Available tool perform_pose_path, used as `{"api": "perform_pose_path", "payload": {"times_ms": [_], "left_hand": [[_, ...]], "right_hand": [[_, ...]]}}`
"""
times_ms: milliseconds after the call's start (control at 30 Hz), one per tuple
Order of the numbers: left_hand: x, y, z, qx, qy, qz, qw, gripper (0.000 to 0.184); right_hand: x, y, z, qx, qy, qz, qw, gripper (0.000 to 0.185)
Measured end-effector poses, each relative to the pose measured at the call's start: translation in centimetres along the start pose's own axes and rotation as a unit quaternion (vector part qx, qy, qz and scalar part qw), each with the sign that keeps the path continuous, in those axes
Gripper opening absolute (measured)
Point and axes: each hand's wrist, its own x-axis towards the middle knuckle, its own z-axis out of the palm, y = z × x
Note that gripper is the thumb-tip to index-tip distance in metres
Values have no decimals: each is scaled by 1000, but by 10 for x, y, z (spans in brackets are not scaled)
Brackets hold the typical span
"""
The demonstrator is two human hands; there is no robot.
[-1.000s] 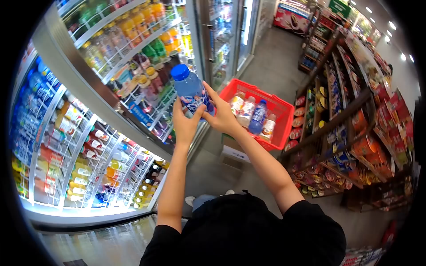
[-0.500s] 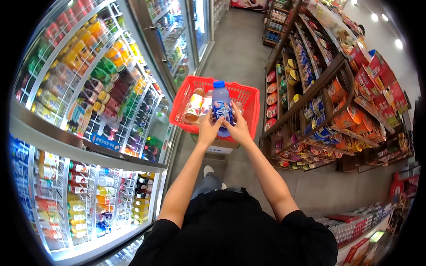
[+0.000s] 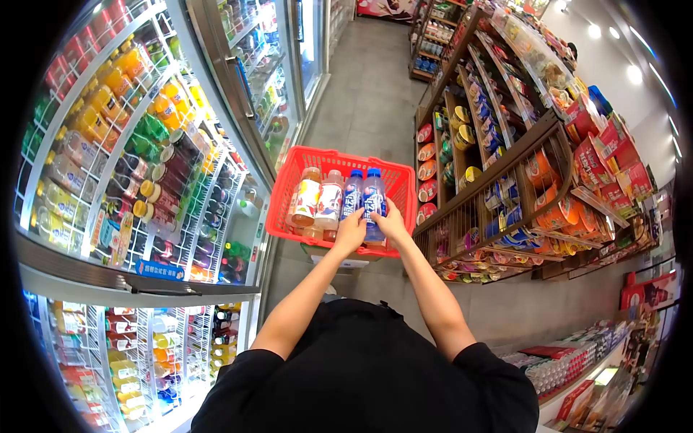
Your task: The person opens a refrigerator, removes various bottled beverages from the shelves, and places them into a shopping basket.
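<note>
A red shopping basket (image 3: 281,225) stands ahead of me with several drink bottles in it. At its right end, a blue-capped, blue-labelled drink bottle (image 3: 373,193) leans among the others, its cap towards the far side. My right hand (image 3: 392,222) grips this bottle's lower part from the right. My left hand (image 3: 351,231) closes on its lower left side, over the bottom of a second blue-capped bottle (image 3: 352,193). Left of these lie a pale pinkish bottle with a white label (image 3: 330,198) and an amber-brown bottle with a white-and-orange label (image 3: 308,196). Some fingertips are hidden.
A lit drinks fridge (image 3: 130,166) with rows of bottles runs along my left, its door frame (image 3: 229,94) close to the basket. Snack shelves (image 3: 505,187) with cup noodles stand on the right. A grey floor aisle (image 3: 361,86) stretches ahead.
The blue-capped bottle has gone from above the basket down into its right end, beside the matching bottle. Both hands lowered with it. The view has shifted slightly.
</note>
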Motion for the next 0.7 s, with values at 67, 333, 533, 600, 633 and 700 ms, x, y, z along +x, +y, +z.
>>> {"api": "perform_pose_path", "payload": {"times_ms": [67, 333, 533, 600, 633, 700], "left_hand": [[5, -8, 3, 3, -16, 1, 1000, 39], [16, 6, 0, 32, -82, -28, 996, 40], [22, 14, 11, 30, -22, 68, 997, 30], [28, 13, 16, 25, -19, 56, 998, 31], [29, 14, 20, 18, -19, 45, 999, 31], [32, 13, 22, 17, -9, 20, 1000, 31]], "right_hand": [[2, -4, -2, -20, 4, 23, 1000, 77], [10, -3, 1, -138, 29, 67, 988, 76], [10, -1, -4, -154, -9, 44, 987, 84], [12, -4, -7, -171, -31, 47, 984, 85], [12, -9, -9, -190, -50, 52, 979, 86], [17, -13, -17, -206, -70, 30, 976, 83]]}}
